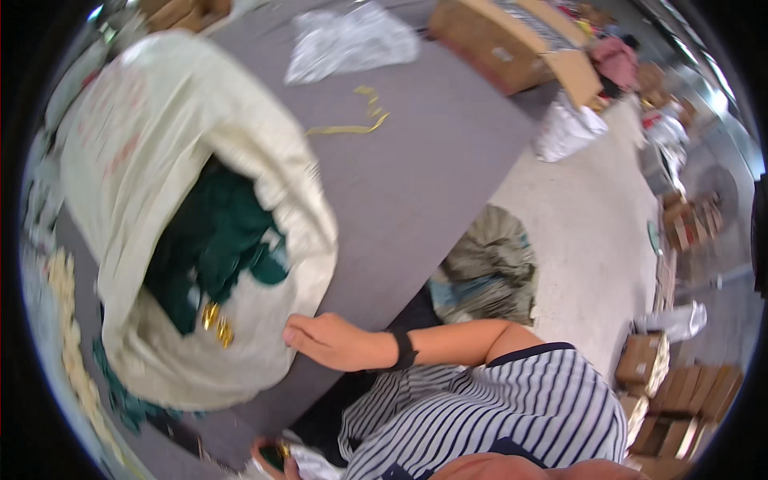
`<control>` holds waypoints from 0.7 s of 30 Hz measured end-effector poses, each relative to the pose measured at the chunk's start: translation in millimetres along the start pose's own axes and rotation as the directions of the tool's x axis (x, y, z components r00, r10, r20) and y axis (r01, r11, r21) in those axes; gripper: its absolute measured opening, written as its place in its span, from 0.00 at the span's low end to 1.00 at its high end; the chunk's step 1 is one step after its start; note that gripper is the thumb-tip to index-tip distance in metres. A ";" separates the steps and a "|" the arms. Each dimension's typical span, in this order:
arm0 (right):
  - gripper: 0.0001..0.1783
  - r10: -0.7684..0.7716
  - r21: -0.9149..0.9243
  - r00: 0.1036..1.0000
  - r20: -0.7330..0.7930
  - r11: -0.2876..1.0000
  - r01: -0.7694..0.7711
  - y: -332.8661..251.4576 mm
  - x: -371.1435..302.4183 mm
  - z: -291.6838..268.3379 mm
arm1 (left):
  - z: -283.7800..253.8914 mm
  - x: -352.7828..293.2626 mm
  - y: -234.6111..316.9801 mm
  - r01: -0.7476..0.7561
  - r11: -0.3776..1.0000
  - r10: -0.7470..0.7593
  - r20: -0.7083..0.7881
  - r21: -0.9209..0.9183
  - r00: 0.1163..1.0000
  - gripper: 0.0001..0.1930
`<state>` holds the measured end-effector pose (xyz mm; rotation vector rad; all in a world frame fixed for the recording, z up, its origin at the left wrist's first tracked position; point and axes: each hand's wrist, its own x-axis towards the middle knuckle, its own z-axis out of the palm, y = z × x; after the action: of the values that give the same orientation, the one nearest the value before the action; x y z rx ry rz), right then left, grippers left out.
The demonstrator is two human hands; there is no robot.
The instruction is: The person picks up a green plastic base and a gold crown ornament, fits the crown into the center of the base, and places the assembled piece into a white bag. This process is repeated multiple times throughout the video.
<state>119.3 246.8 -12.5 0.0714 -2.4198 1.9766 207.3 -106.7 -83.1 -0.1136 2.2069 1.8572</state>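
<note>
A big off-white woven sack [180,104] lies on the grey table with its mouth toward me. Inside it are dark green cloth-like pieces [216,240] and a few shiny gold pieces [218,326]. My right hand [328,340], with a black band on its wrist, is closed at the near right rim of the sack, its fingertips gripping the edge. Low in the picture, partly cut off, my left hand [264,462] is curled around a small dark green and gold item [278,454], whose kind I cannot make out.
On the grey table [408,184] lie a clear plastic bag [352,44] and a yellow strap [352,128]. An open cardboard box [500,48] stands at the far end. A crumpled woven sack [496,264] sits beside the table; stacked cartons [696,392] stand at right.
</note>
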 end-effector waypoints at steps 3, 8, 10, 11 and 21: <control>0.20 -0.087 0.067 0.994 -0.069 0.994 0.091 10.8 18.2 7.8 | -59.1 -62.0 -51.4 0.163 0.971 -0.161 -0.024 0.175 0.987 0.31; 0.18 0.153 0.191 0.975 -0.162 0.974 -0.121 55.5 1.8 -26.0 | -57.1 -3.3 -129.9 0.267 0.915 -0.318 0.133 0.302 0.939 0.20; 0.18 0.067 0.106 0.979 -0.192 0.993 -0.047 51.4 -0.8 -16.0 | -56.5 14.2 -156.3 0.258 0.914 -0.323 0.178 0.313 0.930 0.20; 0.17 -0.013 0.014 0.977 -0.212 1.000 0.017 49.4 -2.5 -10.8 | -55.0 20.8 -169.5 0.254 0.914 -0.326 0.202 0.317 0.923 0.20; 0.10 -0.263 -0.300 0.945 -0.194 0.933 0.198 53.1 -11.4 -5.1 | 40.9 118.7 -203.6 0.233 0.913 -0.374 0.463 0.334 0.804 0.22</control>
<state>128.2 262.6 -63.9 0.1109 -2.3804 1.4480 143.8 -91.5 -313.2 0.0727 1.8869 1.2232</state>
